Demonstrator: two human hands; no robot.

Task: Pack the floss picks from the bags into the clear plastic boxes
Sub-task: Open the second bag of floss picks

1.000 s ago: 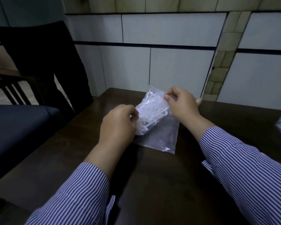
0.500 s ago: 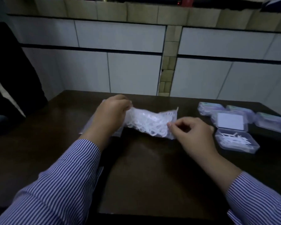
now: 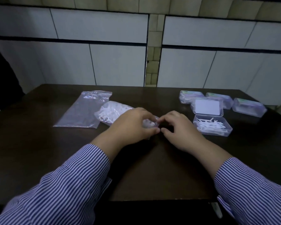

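A clear bag full of white floss picks (image 3: 111, 113) lies on the dark table (image 3: 144, 168), its right end under my hands. My left hand (image 3: 133, 125) pinches that end with curled fingers. My right hand (image 3: 179, 129) pinches the same end from the right, its fingertips meeting the left ones. An open clear plastic box (image 3: 212, 127) holding a few floss picks sits right of my right hand, its lid (image 3: 207, 108) tipped back. An empty flat bag (image 3: 84, 109) lies to the left.
Three shut clear boxes stand at the back right: one (image 3: 189, 96), a second (image 3: 221, 99), a third (image 3: 248, 107). A tiled wall (image 3: 120, 62) rises behind the table. The table's front edge runs just below my forearms.
The view swung right, bringing the boxes fully into sight. The full bag came down onto the table beside the empty bag, and both hands closed in together on its right end.
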